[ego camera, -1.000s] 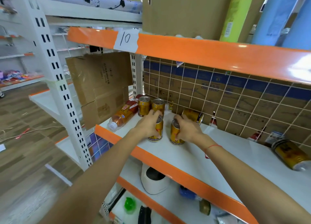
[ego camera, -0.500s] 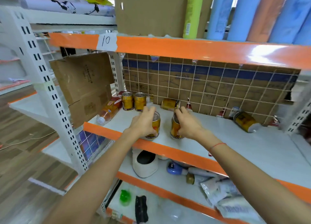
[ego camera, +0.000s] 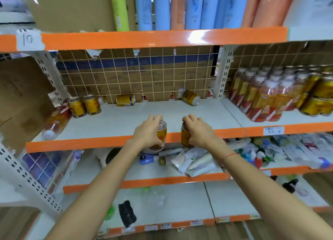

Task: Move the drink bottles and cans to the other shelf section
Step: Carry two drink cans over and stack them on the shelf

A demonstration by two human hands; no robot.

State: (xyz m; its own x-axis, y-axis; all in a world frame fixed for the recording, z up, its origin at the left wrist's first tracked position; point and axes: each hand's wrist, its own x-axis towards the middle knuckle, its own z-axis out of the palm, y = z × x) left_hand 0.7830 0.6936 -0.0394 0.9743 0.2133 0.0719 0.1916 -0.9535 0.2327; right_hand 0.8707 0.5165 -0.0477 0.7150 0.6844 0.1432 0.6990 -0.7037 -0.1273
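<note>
Left hand [ego camera: 146,132] and right hand [ego camera: 199,131] each grip a gold drink can [ego camera: 161,137], [ego camera: 185,137] lifted off the shelf [ego camera: 126,119]: mid-carry; next, probably rightward to the stocked section [ego camera: 281,119].

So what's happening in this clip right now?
A person is clearing drinks off a shop shelf. The left hand grips one gold can and the right hand grips another can, both held at the shelf's front edge. Two upright cans, two tipped cans and a lying bottle remain there. The section to the right holds rows of bottles and cans.
</note>
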